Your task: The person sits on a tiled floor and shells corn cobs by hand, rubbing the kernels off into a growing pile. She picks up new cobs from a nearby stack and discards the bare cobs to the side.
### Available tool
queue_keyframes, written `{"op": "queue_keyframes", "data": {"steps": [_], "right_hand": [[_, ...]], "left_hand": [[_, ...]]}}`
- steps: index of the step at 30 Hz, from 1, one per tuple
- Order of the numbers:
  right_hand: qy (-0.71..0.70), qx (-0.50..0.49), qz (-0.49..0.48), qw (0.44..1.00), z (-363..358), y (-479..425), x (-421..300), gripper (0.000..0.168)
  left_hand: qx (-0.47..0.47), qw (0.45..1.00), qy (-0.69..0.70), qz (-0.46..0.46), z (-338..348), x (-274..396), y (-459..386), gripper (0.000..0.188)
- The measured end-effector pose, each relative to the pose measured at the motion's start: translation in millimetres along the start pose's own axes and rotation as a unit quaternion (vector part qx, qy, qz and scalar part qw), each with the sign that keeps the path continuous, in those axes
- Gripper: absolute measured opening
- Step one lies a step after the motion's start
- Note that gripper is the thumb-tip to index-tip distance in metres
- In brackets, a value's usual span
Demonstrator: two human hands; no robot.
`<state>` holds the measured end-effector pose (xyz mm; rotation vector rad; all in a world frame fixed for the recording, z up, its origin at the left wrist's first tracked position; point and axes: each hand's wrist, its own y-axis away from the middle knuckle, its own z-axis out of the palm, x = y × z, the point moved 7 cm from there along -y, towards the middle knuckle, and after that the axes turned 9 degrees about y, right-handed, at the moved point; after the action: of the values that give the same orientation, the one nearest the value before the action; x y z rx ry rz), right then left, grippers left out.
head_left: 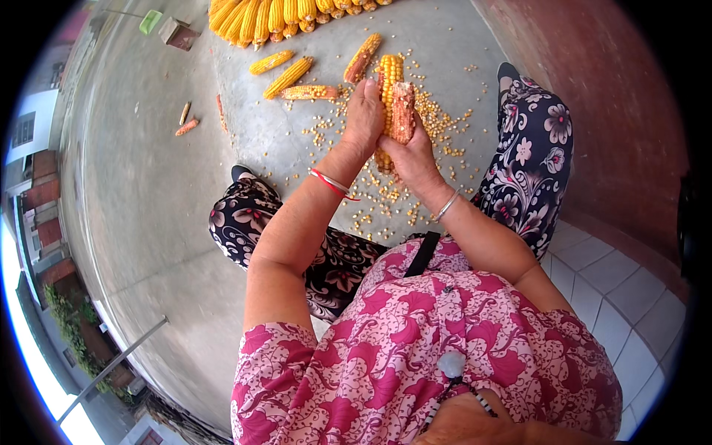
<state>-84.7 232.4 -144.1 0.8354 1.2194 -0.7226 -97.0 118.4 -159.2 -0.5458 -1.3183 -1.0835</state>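
Observation:
My left hand (366, 118) grips a yellow corn ear (391, 72), partly stripped along one side. My right hand (414, 153) holds a mostly bare reddish corn cob (403, 111) against that ear, its fingers partly hidden behind the two. Loose corn kernels (439, 119) lie scattered on the concrete floor below and around both hands. Just beyond my left hand are a half-stripped ear (362, 58) and another partly shelled ear (310, 92). Two fuller ears, one short (271, 62) and one longer (288, 77), rest farther left.
A large pile of corn ears (289, 15) lies at the far edge. Bare cob pieces (187, 127) are on the floor at left, with a block (178, 34) beyond them. A dark red wall (617, 111) rises at right above pale tiles (595, 278). My knees flank the kernels.

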Motion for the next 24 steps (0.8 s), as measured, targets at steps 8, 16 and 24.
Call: {"op": "queue_keyframes", "data": {"steps": [8, 16, 24], "right_hand": [[0.023, -0.006, -0.013, 1.000, 2, 2, 2, 0.071], [0.053, -0.007, -0.018, 0.998, -3, 2, 1, 0.069], [0.007, 0.023, 0.011, 1.000, -15, -17, 6, 0.064]], "left_hand": [[-0.014, 0.984, 0.171, -0.047, -1, 2, -16, 0.040], [-0.017, 0.983, 0.163, -0.079, -1, -9, -15, 0.033], [-0.074, 0.947, 0.230, -0.209, 25, -27, 26, 0.055]]}}
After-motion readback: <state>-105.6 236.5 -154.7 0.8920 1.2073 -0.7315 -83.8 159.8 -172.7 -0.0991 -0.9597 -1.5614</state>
